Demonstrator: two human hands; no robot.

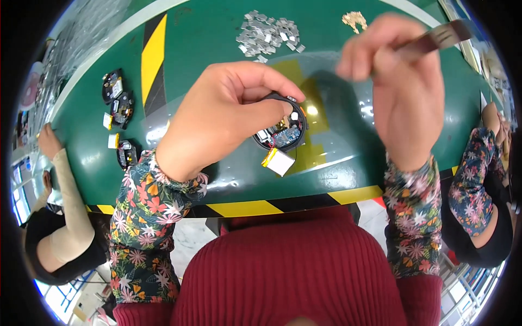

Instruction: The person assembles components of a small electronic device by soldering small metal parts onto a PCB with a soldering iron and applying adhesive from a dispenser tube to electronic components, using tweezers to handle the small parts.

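My left hand (pixel 212 117) is closed on a round black device housing (pixel 304 129), thumb and fingers at its upper left rim. Inside it sit a blue circuit board (pixel 289 136) and other small parts. A silver battery pouch (pixel 280 162) with a yellow end lies outside the lower rim. Up and to the right, my right hand (pixel 405 103) is raised and blurred, its fingers closed on flat, dark tweezers (pixel 435 41) whose broad end points right. The tweezers' tips are hidden by the hand.
Small silver metal pieces (pixel 266 35) lie in a pile at the back, with tan pieces (pixel 354 22) farther right. Several similar open housings (pixel 128 155) rest at left. Clear film with yellow tape (pixel 312 98) covers the green table (pixel 201 32). Co-workers' arms (pixel 76 201) appear at both sides.
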